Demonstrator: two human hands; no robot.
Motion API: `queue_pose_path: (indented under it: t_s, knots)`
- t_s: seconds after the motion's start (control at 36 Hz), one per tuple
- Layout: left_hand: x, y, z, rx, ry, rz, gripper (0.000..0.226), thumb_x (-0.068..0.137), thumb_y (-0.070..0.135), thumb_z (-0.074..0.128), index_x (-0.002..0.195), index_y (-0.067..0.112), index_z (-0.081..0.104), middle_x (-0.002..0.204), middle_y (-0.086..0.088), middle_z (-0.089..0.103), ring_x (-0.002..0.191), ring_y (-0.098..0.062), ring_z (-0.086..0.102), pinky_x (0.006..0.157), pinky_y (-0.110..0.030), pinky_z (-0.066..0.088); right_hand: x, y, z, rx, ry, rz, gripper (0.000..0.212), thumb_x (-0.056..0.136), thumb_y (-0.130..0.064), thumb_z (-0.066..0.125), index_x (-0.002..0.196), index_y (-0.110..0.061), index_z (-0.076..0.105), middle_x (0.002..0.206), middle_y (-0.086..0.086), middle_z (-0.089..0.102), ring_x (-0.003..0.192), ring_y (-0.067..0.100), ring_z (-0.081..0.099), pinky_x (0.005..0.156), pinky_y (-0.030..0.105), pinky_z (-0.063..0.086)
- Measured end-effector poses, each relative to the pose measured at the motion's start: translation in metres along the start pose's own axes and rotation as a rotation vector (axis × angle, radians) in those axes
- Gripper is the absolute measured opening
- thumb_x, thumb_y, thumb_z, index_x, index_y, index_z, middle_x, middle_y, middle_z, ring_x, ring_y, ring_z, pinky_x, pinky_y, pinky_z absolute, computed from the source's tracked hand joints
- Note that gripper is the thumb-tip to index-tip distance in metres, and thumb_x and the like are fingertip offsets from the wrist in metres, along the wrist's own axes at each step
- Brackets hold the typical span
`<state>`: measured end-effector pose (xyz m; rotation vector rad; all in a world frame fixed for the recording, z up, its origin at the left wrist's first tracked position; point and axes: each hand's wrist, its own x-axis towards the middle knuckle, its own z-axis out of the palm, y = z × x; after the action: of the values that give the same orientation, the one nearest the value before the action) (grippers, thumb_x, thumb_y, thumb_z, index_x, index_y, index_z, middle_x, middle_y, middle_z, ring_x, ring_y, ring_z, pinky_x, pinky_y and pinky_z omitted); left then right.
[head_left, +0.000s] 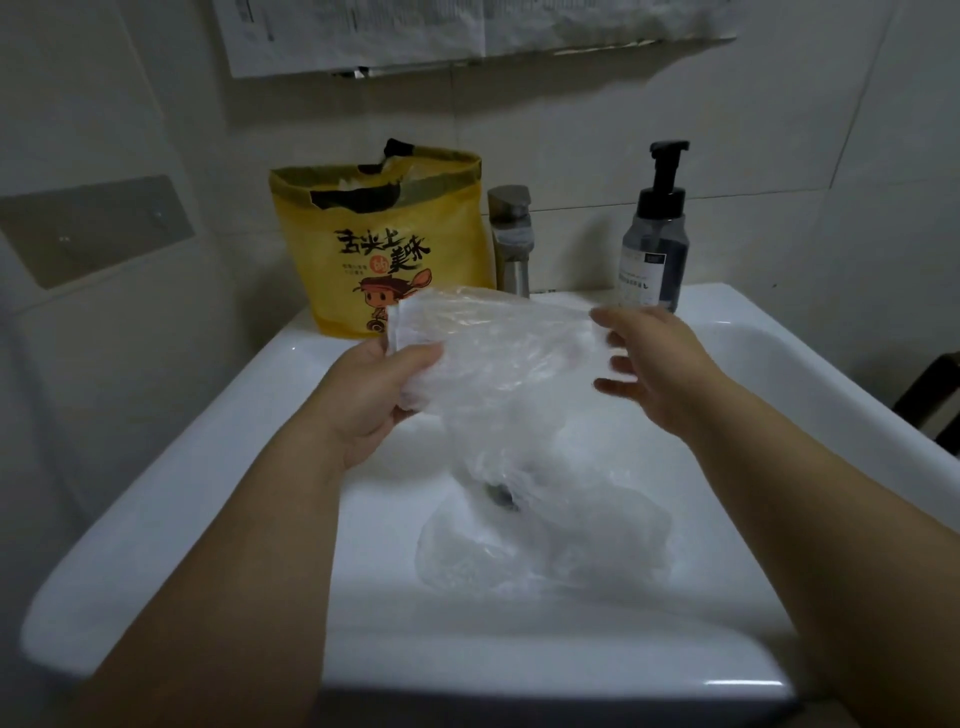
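Clear plastic bag (509, 364), long axis downward from left hand (374, 395)

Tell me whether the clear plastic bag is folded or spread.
Spread: the plastic bag stretches between left hand and right hand, lower end trailing into the sink.

The bag (509, 374), thin, clear, crumpled plastic, hangs over the sink (156, 467), its top pinched at one end by the left hand (374, 395), the right hand (660, 364) touching the other, its bottom trailing onto the drain (501, 493).
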<state>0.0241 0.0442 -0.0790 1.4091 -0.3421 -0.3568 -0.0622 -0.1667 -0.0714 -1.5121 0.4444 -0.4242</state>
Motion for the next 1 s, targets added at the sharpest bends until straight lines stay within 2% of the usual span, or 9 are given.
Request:
queue_pose_path:
  t_s: [0.11,0.22,0.33,0.39,0.47,0.61,0.69,0.86,1.0]
  knots:
    - [-0.002,-0.003,0.006,0.102,-0.034,0.019,0.017,0.094,0.007,0.057,0.107,0.015,0.064,0.102,-0.004,0.074,0.094,-0.017,0.071,0.08,-0.025,0.055,-0.004,-0.001,-0.001,-0.246,-0.024,-0.324,0.072,0.087,-0.036,0.066,0.147,-0.028,0.027,0.151,0.0,0.032,0.133,0.02,0.036,0.097,0.034,0.036]
    - [-0.006,-0.007,0.013,0.306,-0.144,0.046,0.018,0.091,0.009,0.061,0.105,0.018,0.068,0.104,-0.005,0.074,0.098,-0.023,0.07,0.091,-0.038,0.053,-0.015,0.002,0.008,-0.521,-0.215,-0.361,0.089,0.069,-0.062,0.065,0.146,-0.038,0.027,0.143,-0.008,0.041,0.116,0.014,0.048,0.086,0.026,0.048]
    - [-0.01,-0.011,0.019,0.459,-0.223,0.086,0.026,0.084,0.02,0.07,0.11,0.023,0.068,0.101,-0.001,0.075,0.095,-0.021,0.07,0.085,-0.036,0.055,-0.02,0.002,0.017,-0.485,-0.373,-0.341,0.051,0.08,-0.041,0.07,0.126,-0.027,0.054,0.106,-0.008,0.06,0.086,-0.002,0.056,0.067,0.011,0.046]
    - [-0.01,-0.011,0.021,0.482,-0.233,0.099,0.031,0.077,0.023,0.075,0.106,0.02,0.069,0.097,-0.002,0.075,0.091,-0.021,0.071,0.08,-0.033,0.055,-0.021,0.003,0.021,-0.475,-0.347,-0.356,0.025,0.086,-0.032,0.067,0.101,-0.013,0.067,0.088,0.002,0.067,0.074,0.008,0.059,0.069,0.023,0.049]
    - [-0.009,-0.01,0.017,0.423,-0.27,0.085,0.048,0.056,0.028,0.077,0.101,0.016,0.068,0.093,-0.005,0.074,0.09,-0.025,0.07,0.078,-0.036,0.056,-0.019,0.002,0.023,-0.347,-0.263,-0.316,0.027,0.094,-0.028,0.057,0.089,-0.003,0.067,0.077,0.004,0.063,0.073,0.019,0.054,0.071,0.032,0.046]
    - [-0.007,-0.005,0.016,0.083,-0.286,0.015,0.028,0.083,0.0,0.064,0.107,0.013,0.065,0.099,-0.004,0.074,0.092,-0.018,0.069,0.078,-0.027,0.058,-0.012,0.0,0.018,-0.034,-0.262,-0.123,0.031,0.099,-0.025,0.049,0.1,0.003,0.064,0.096,0.018,0.064,0.089,0.029,0.06,0.092,0.048,0.051]
    - [-0.006,-0.002,0.017,-0.042,-0.237,-0.008,0.021,0.093,0.005,0.054,0.11,0.011,0.065,0.101,-0.005,0.073,0.093,-0.017,0.069,0.082,-0.027,0.058,-0.012,0.002,0.021,0.088,-0.265,-0.049,0.031,0.099,-0.024,0.048,0.107,0.003,0.062,0.105,0.02,0.067,0.095,0.031,0.063,0.096,0.049,0.049]
    - [-0.009,-0.005,0.024,0.006,-0.199,0.046,0.026,0.1,0.019,0.047,0.123,0.019,0.06,0.111,-0.003,0.072,0.098,-0.014,0.069,0.075,-0.024,0.057,-0.017,0.001,0.023,0.161,-0.438,-0.025,0.056,0.082,-0.043,0.063,0.125,-0.008,0.058,0.117,0.012,0.068,0.106,0.027,0.067,0.091,0.041,0.054]
    - [-0.009,-0.011,0.028,0.127,-0.184,0.051,0.019,0.1,0.026,0.048,0.114,0.027,0.061,0.106,0.004,0.072,0.095,-0.01,0.069,0.074,-0.024,0.056,-0.013,0.005,0.027,0.136,-0.286,-0.026,0.031,0.096,-0.029,0.054,0.113,-0.004,0.063,0.107,0.014,0.071,0.097,0.027,0.07,0.085,0.039,0.057]
